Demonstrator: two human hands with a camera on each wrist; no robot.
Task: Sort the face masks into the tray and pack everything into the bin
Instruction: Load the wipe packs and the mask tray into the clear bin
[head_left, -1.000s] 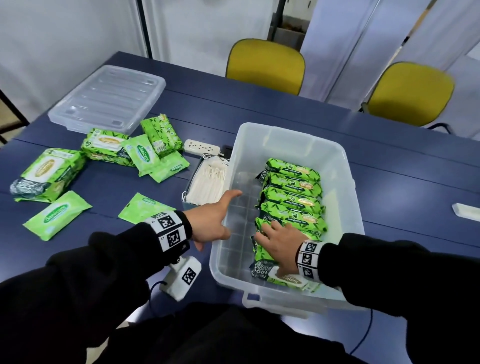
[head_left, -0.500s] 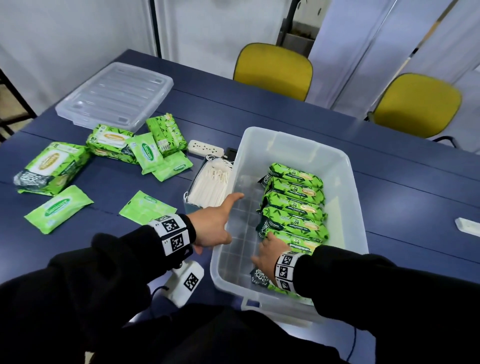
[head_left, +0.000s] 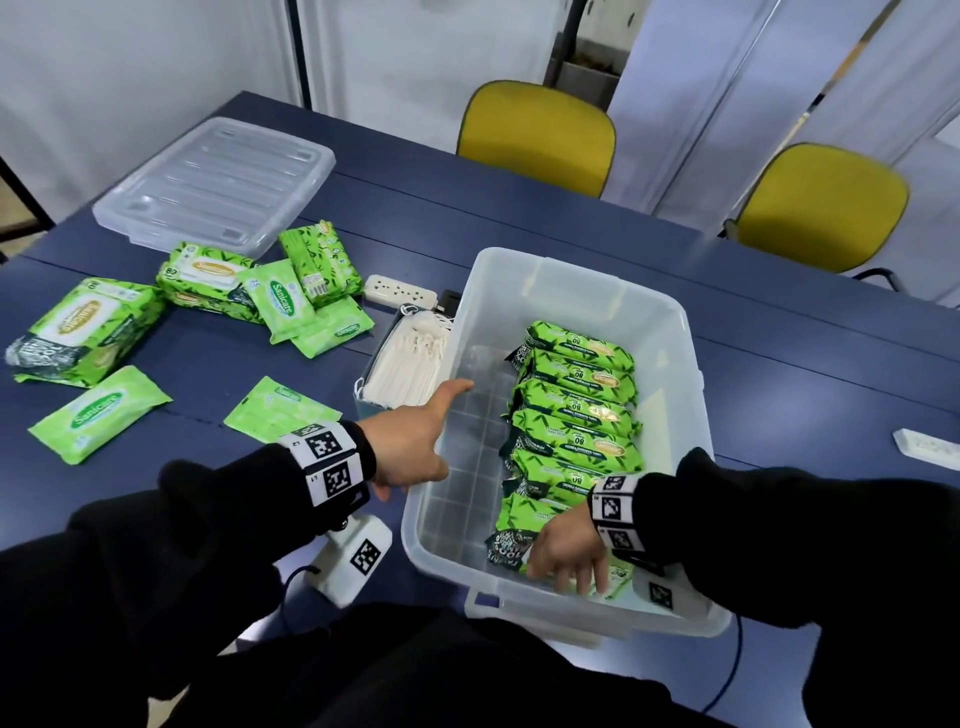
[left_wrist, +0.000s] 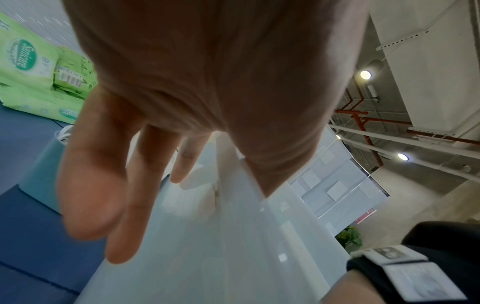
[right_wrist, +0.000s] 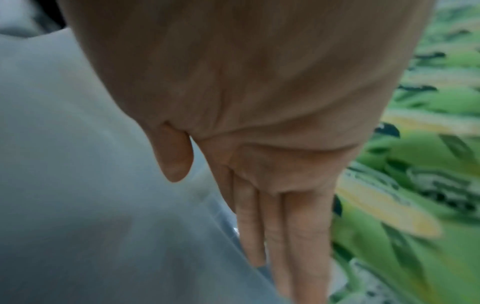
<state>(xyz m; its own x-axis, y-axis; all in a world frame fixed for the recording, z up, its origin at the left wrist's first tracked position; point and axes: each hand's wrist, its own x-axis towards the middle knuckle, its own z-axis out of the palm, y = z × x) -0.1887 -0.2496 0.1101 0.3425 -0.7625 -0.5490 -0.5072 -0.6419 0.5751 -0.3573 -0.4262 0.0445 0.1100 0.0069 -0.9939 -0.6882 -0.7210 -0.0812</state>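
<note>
The clear bin (head_left: 571, 270) holds a row of green wipe packs (head_left: 576, 410) along its right side. My left hand (head_left: 415, 441) rests on the bin's left wall, thumb along the rim and straight fingers (left_wrist: 124, 185) down the outside. My right hand (head_left: 566, 558) is inside at the near end. Its straight fingers (right_wrist: 298, 226) are pushed down between the near wall and the nearest pack (head_left: 524, 525). White face masks (head_left: 410, 364) are stacked in a small bluish tray (head_left: 363, 402) just left of the bin.
Several loose green wipe packs (head_left: 88, 332) and flat sachets (head_left: 98, 413) lie on the blue table to the left. The bin's lid (head_left: 218, 176) sits at the back left, a white power strip (head_left: 400, 296) behind the tray. Two yellow chairs (head_left: 535, 135) stand beyond the table.
My right hand has slid from the top of the packs toward me, down to the bin's near wall. The left hand has stayed on the rim.
</note>
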